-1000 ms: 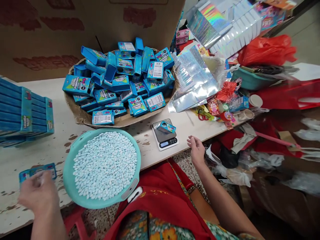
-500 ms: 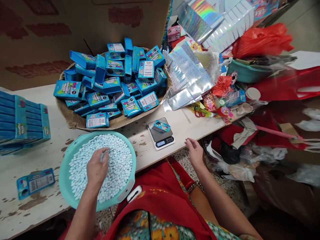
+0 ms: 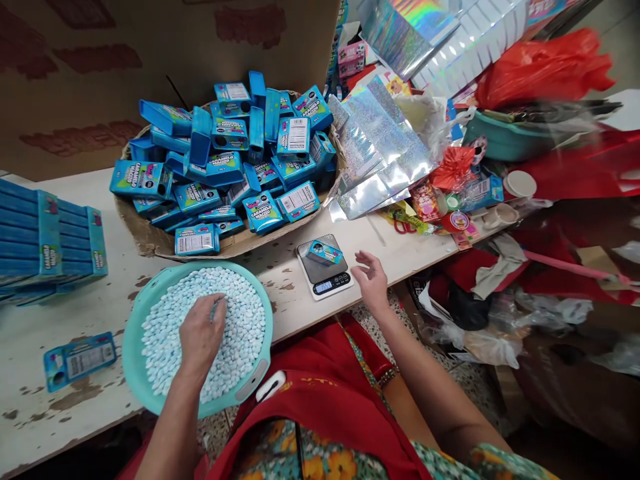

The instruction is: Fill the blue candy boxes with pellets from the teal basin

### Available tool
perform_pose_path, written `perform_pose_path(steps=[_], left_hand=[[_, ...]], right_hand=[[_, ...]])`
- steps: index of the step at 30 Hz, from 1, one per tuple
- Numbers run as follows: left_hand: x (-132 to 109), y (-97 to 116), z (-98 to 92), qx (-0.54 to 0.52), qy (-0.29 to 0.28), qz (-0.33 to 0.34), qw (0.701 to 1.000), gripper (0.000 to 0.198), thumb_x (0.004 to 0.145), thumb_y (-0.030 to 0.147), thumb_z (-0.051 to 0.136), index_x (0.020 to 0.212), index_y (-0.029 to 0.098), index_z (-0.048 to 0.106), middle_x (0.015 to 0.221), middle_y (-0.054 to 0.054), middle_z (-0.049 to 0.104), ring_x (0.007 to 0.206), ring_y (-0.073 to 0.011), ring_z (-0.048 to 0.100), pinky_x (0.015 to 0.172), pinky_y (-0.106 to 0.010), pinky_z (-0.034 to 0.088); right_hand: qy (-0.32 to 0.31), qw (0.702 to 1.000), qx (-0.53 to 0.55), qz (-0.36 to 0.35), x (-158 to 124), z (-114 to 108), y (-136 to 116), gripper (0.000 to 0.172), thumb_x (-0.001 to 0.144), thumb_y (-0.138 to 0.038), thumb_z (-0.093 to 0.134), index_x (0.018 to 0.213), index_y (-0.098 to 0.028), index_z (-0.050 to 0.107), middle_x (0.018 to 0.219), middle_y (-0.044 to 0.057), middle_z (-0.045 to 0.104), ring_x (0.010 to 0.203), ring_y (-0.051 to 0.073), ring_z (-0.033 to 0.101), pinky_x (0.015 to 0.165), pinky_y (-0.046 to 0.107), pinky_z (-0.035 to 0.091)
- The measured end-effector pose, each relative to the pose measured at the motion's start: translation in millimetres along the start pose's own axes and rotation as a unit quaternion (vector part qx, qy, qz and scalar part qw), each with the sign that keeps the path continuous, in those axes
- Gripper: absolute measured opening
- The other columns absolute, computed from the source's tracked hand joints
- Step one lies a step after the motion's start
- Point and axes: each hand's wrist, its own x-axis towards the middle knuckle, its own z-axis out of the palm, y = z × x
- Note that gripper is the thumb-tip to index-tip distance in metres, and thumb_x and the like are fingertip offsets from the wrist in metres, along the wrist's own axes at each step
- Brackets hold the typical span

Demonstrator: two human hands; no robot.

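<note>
So the left hand (image 3: 203, 333) is down in the bowl (image 3: 133, 347), right at the pale blue candies (image 3: 240, 327), fingers curled toward the thumb. Can't tell if it's actually pinching any, since the fingertips are partly hidden. The right hand (image 3: 371, 280) isn't gripping anything: fingers loosely bent and spread, just beside the right edge of the scale (image 3: 311, 272). The candies fill most of the bowl, which sits near the front edge of the chipped white worktop (image 3: 285, 310). The scale is on the worktop too, between the bowl and the right hand, with one blue box (image 3: 325, 253) lying on its plate. Its display is lit, but the digits are too small for me to read for sure. Behind the bowl there's a cardboard tray (image 3: 136, 227) heaped with more blue boxes (image 3: 225, 167), all lying every which way. Over on the left is a neat stack (image 3: 50, 240) of blue packs, and nearer the front a flat blue pack (image 3: 80, 360) beside the bowl. Shiny silver sheets (image 3: 383, 147) lie right of the tray.
</note>
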Motion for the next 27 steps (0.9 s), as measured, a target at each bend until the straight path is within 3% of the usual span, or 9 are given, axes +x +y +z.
perform_pose_path(steps=[2,3,7,12,15,27], left_hand=[[-1,0,-0.4,0.003,0.004,-0.005,1.0,0.033,0.092,0.038,0.042,0.099,0.016,0.065,0.102,-0.008,0.067,0.094,-0.0214,0.062,0.085,-0.03,0.046],[-1,0,-0.8,0.003,0.006,-0.009,1.0,0.033,0.092,0.038,0.042,0.098,0.016,0.065,0.102,-0.008,0.068,0.094,-0.0213,0.062,0.084,-0.03,0.046],[-2,1,-3.4,0.001,0.017,-0.025,1.0,0.031,0.092,0.037,0.043,0.098,0.017,0.066,0.101,-0.007,0.069,0.093,-0.0207,0.063,0.082,-0.029,0.046],[-3,-5,-4.6,0.01,0.036,-0.056,0.998,0.03,0.091,0.036,0.043,0.097,0.017,0.066,0.101,-0.007,0.069,0.092,-0.021,0.063,0.08,-0.029,0.046],[-2,-7,-3.8,0.008,0.03,-0.055,0.998,0.031,0.091,0.037,0.043,0.097,0.016,0.066,0.101,-0.007,0.069,0.092,-0.0211,0.063,0.079,-0.028,0.045],[-2,-6,-3.0,0.008,0.027,-0.058,0.998,0.03,0.091,0.036,0.043,0.097,0.017,0.066,0.102,-0.006,0.069,0.092,-0.0209,0.063,0.079,-0.028,0.045]], right_hand=[[-0.045,0.997,-0.034,-0.06,9,17,-6,0.07,0.067,-0.041,0.078,0.127,-0.022,0.048,0.127,0.012,0.055,0.115,0.026,0.052,0.094,0.043,0.044],[-0.065,0.993,-0.05,-0.083,14,26,-9,0.07,0.065,-0.039,0.08,0.125,-0.022,0.05,0.125,0.011,0.056,0.114,0.026,0.053,0.095,0.042,0.044],[-0.109,0.987,-0.052,-0.104,27,44,-40,0.039,0.069,-0.038,0.077,0.102,-0.021,0.062,0.098,0.004,0.062,0.094,0.022,0.059,0.087,0.037,0.047],[-0.051,0.991,0.004,-0.125,20,17,-108,0.044,0.067,-0.034,0.08,0.105,-0.024,0.061,0.093,-0.001,0.062,0.083,0.018,0.061,0.078,0.032,0.051],[-0.023,0.992,0.008,-0.125,14,3,-130,0.045,0.066,-0.035,0.081,0.105,-0.025,0.062,0.093,-0.001,0.062,0.084,0.019,0.062,0.079,0.035,0.052],[-0.013,0.997,0.027,-0.075,14,-2,-109,0.043,0.065,-0.033,0.082,0.103,-0.024,0.063,0.095,0.001,0.062,0.089,0.022,0.061,0.083,0.039,0.052]])
